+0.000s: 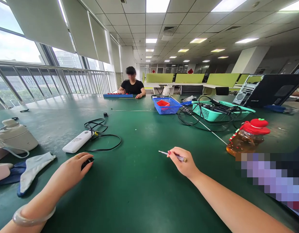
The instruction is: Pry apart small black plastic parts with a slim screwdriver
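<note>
My right hand (pixel 182 161) is closed around a small screwdriver (pixel 180 157) with a see-through handle. Its thin metal shaft points left, just above the green table (pixel 130 194). My left hand (pixel 73 168) is curled over a small black object (pixel 87 163) at the left; most of it is hidden by the fingers, so its kind cannot be made out. Beyond that hand lies a white power bank (pixel 78 141), with a black cable (pixel 110 149) looping beside it.
A blue and white glove (pixel 34 170) and a pale bottle-like container (pixel 18 137) are at the left. To the right stand a red-lidded jar (pixel 247 139), a teal basket (pixel 212 113) of cables and a blue basket (pixel 168 106). Across the table sits a person (pixel 132 85) behind a blue tray (pixel 117 95).
</note>
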The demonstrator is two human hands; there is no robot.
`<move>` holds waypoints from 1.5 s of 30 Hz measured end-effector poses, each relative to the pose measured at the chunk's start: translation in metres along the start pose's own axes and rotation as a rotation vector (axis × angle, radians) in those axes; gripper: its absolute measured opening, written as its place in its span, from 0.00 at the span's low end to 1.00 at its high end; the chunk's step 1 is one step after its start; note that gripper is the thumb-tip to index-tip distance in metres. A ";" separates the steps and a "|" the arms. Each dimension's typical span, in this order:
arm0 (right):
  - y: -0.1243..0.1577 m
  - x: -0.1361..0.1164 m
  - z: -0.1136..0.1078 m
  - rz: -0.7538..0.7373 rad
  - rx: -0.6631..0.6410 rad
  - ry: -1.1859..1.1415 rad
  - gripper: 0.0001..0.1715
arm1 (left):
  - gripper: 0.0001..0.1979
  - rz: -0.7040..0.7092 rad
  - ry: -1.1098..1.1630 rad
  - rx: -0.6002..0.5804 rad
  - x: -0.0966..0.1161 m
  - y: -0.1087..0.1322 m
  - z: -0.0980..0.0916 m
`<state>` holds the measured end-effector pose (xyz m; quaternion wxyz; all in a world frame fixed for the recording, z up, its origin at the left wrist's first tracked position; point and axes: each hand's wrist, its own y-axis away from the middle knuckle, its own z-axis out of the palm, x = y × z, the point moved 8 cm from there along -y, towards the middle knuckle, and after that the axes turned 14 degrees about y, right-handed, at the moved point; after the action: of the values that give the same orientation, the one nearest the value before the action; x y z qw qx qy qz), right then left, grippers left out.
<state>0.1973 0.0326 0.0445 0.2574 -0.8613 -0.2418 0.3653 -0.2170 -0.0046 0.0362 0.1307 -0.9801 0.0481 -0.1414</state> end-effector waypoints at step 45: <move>-0.001 -0.001 0.000 0.011 -0.001 -0.014 0.22 | 0.28 -0.044 -0.024 -0.057 -0.026 0.001 -0.007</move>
<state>0.1966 0.0332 0.0457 0.2532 -0.8603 -0.2388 0.3725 -0.2441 -0.0043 0.0353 0.1003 -0.9859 0.0291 -0.1310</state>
